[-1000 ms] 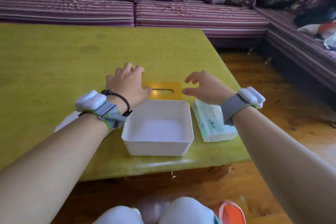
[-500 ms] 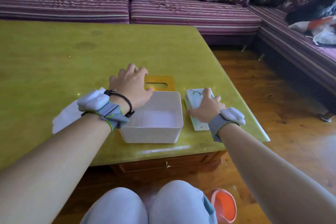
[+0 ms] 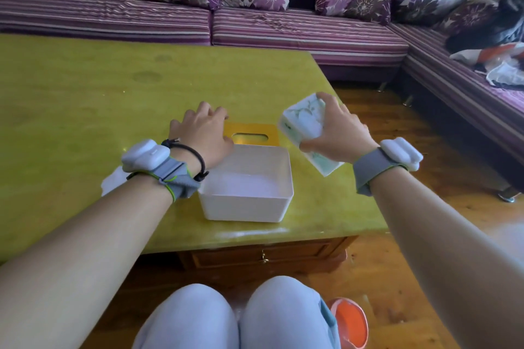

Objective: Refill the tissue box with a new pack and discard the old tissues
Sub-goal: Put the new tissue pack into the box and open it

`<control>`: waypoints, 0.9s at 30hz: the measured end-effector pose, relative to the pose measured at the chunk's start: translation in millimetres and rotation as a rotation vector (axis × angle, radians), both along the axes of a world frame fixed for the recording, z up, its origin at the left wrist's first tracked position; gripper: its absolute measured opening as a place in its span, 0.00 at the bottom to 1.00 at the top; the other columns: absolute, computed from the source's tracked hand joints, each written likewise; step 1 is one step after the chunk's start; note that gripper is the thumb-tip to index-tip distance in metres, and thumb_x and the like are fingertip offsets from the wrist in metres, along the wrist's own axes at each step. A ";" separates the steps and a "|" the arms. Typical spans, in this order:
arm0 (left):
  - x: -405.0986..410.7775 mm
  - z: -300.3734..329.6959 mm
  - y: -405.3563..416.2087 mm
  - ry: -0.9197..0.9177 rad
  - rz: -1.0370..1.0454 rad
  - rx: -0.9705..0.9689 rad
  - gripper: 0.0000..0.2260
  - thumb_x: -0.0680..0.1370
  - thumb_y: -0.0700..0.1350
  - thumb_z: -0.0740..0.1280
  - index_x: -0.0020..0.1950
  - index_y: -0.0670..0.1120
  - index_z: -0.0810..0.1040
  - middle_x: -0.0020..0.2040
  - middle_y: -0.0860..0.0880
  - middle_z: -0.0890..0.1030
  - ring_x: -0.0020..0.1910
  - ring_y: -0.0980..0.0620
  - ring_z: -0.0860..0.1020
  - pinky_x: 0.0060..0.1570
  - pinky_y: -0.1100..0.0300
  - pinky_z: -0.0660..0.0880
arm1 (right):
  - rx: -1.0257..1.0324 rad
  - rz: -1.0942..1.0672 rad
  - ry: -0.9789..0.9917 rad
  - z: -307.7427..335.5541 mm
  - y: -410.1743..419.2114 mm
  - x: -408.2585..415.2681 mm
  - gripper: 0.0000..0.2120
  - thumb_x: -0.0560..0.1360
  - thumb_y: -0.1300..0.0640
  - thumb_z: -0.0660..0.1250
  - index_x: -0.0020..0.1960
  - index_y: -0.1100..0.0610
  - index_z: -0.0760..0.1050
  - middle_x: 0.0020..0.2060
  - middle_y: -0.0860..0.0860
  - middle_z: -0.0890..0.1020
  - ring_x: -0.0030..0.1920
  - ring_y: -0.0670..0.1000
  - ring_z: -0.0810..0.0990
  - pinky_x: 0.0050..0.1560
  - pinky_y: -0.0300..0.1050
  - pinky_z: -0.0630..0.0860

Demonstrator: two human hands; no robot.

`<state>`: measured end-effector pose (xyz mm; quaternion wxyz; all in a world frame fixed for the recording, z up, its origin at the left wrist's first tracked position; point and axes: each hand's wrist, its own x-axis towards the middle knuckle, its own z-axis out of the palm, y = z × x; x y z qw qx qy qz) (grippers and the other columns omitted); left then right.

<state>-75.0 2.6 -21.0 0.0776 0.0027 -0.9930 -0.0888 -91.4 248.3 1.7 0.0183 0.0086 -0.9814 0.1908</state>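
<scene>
A white open tissue box stands near the front edge of the yellow-green table; it looks empty inside. Its yellow lid with an oval slot lies flat just behind it. My right hand is shut on a new tissue pack, white with a green print, lifted off the table to the right of the box and tilted. My left hand rests at the box's far left corner, fingers on the table and touching the lid's left edge. Loose white tissues lie partly hidden under my left wrist.
An orange bin stands on the wooden floor by my right knee. A purple striped sofa with flowered cushions runs behind the table and down the right side. Clothes lie heaped on the sofa at the right.
My right hand has closed on the tissue pack and lifted it off the table, up and to the right of the box. My left hand has stayed by the box and lid.
</scene>
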 end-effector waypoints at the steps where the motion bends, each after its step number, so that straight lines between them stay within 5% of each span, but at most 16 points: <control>1: 1.8 2.8 -4.5 -0.008 0.014 0.000 0.19 0.76 0.49 0.61 0.67 0.53 0.69 0.63 0.46 0.69 0.62 0.41 0.70 0.55 0.46 0.66 | -0.003 0.066 0.014 7.5 -6.2 2.3 0.50 0.59 0.43 0.74 0.74 0.40 0.51 0.65 0.50 0.72 0.62 0.61 0.72 0.62 0.59 0.69; 6: 9.5 9.8 -25.0 -0.049 0.069 -0.011 0.17 0.76 0.47 0.59 0.65 0.52 0.70 0.63 0.46 0.69 0.62 0.41 0.69 0.56 0.46 0.66 | 0.035 0.425 -0.030 17.3 -47.7 17.8 0.51 0.56 0.41 0.73 0.74 0.38 0.53 0.64 0.47 0.73 0.61 0.58 0.72 0.62 0.59 0.70; 11: 17.2 8.7 -43.1 -0.074 0.084 -0.002 0.17 0.77 0.46 0.58 0.65 0.52 0.70 0.64 0.46 0.68 0.61 0.42 0.69 0.57 0.46 0.65 | 0.094 0.557 -0.085 1.2 -76.3 23.8 0.50 0.56 0.43 0.74 0.73 0.37 0.54 0.63 0.46 0.73 0.59 0.57 0.71 0.63 0.60 0.69; 17: 19.1 -0.4 -50.6 -0.094 0.086 -0.011 0.16 0.77 0.46 0.57 0.66 0.52 0.69 0.64 0.47 0.68 0.62 0.42 0.69 0.57 0.46 0.65 | 0.139 0.590 -0.116 -17.5 -86.0 19.1 0.50 0.58 0.45 0.76 0.74 0.36 0.54 0.64 0.45 0.72 0.61 0.57 0.70 0.63 0.59 0.68; 21: 17.5 -3.7 -47.9 -0.075 0.068 -0.014 0.16 0.77 0.48 0.58 0.65 0.52 0.70 0.63 0.47 0.69 0.61 0.42 0.69 0.56 0.46 0.65 | 0.078 0.576 -0.122 -19.0 -81.3 14.1 0.50 0.57 0.37 0.76 0.74 0.34 0.54 0.65 0.46 0.71 0.65 0.56 0.68 0.67 0.60 0.66; 27: 18.8 -4.0 -32.8 -0.026 -0.005 -0.006 0.15 0.77 0.49 0.60 0.62 0.51 0.72 0.61 0.48 0.70 0.60 0.43 0.70 0.55 0.47 0.66 | -0.026 0.455 0.017 -10.2 -60.3 8.7 0.36 0.69 0.34 0.66 0.74 0.40 0.60 0.67 0.48 0.72 0.67 0.55 0.68 0.68 0.60 0.65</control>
